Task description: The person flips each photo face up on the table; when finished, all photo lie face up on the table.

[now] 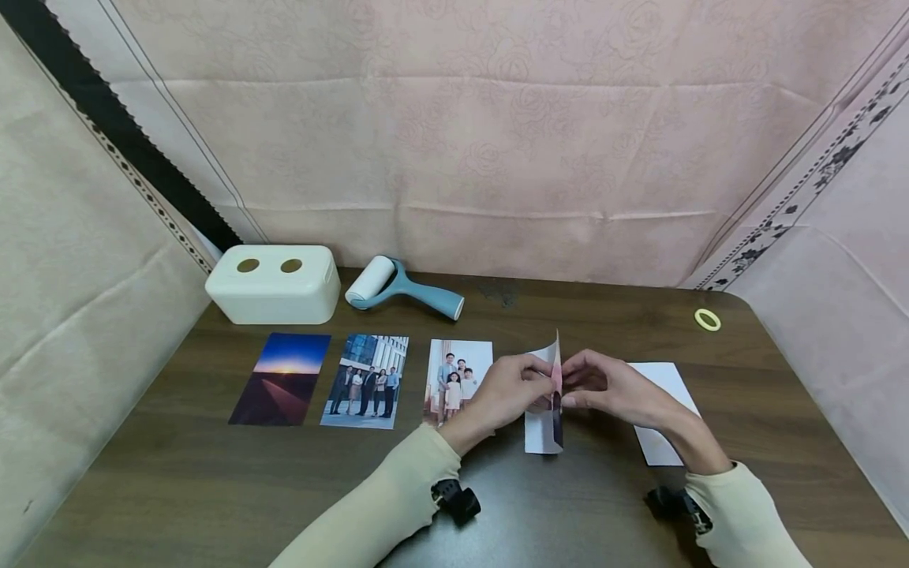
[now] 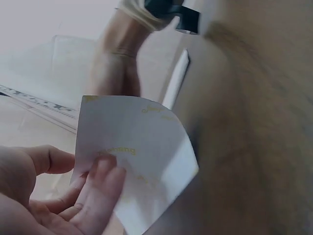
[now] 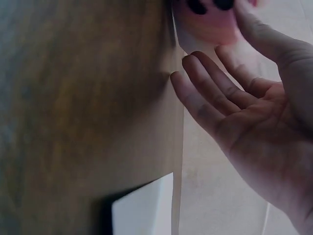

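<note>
Upright above the table stands a curved photo print [image 1: 543,430], its white back facing left. My left hand [image 1: 506,393] holds it between thumb and fingers; in the left wrist view faint yellow lettering shows on the back of the print [image 2: 132,129]. From the other side my right hand [image 1: 616,388] pinches the print's edge. In the right wrist view the print's pink face with dark shapes [image 3: 210,22] is at the right thumb, while the other fingers [image 3: 210,93] are extended. Behind my left hand lies a family photo [image 1: 454,371], partly covered.
Further left lie a group photo [image 1: 365,383] and a sunset photo [image 1: 280,380]. Behind them stand a white box with two holes [image 1: 275,288] and a blue-handled lint roller [image 1: 426,296]. A white sheet [image 1: 663,386] lies under my right forearm; a yellow-green ring [image 1: 707,319] sits far right.
</note>
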{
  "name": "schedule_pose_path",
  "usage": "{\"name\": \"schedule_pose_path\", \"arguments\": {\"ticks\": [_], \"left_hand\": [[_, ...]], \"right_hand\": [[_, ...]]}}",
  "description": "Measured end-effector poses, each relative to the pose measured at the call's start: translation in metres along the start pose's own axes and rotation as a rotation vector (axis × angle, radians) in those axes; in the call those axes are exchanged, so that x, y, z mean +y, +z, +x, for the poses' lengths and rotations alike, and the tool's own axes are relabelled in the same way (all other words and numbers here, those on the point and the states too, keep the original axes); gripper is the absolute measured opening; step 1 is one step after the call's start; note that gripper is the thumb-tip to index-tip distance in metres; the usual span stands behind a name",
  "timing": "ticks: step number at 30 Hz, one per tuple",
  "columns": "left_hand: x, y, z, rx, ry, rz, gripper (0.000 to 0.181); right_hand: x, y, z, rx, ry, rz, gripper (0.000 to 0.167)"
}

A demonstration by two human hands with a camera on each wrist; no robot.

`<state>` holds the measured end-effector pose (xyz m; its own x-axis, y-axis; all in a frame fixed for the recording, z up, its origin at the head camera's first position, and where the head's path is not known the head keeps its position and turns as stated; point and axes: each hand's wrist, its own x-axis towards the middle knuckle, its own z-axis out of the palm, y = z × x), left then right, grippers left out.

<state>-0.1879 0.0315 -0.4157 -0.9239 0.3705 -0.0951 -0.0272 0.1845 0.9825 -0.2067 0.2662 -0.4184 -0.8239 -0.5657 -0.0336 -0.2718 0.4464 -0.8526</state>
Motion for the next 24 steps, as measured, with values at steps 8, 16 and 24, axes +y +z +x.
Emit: {"name": "schedule_pose_path", "arguments": {"ticks": [8,16,24], "left_hand": [[0.015,-0.011,-0.004,0.002,0.016,-0.21,0.018],[0.022,-0.015,-0.007,-0.015,0.016,-0.287,0.021],[0.023,-0.016,-0.007,0.008,0.032,-0.342,0.024]], "right_hand": [[0.003,0.002,0.002,0.002,-0.004,0.042,0.038],[0.004,-0.002,-0.002,-0.046,0.047,0.148,0.039],[0.007,-0.007,-0.003,-0.011,0.086,0.239,0.041]]}}
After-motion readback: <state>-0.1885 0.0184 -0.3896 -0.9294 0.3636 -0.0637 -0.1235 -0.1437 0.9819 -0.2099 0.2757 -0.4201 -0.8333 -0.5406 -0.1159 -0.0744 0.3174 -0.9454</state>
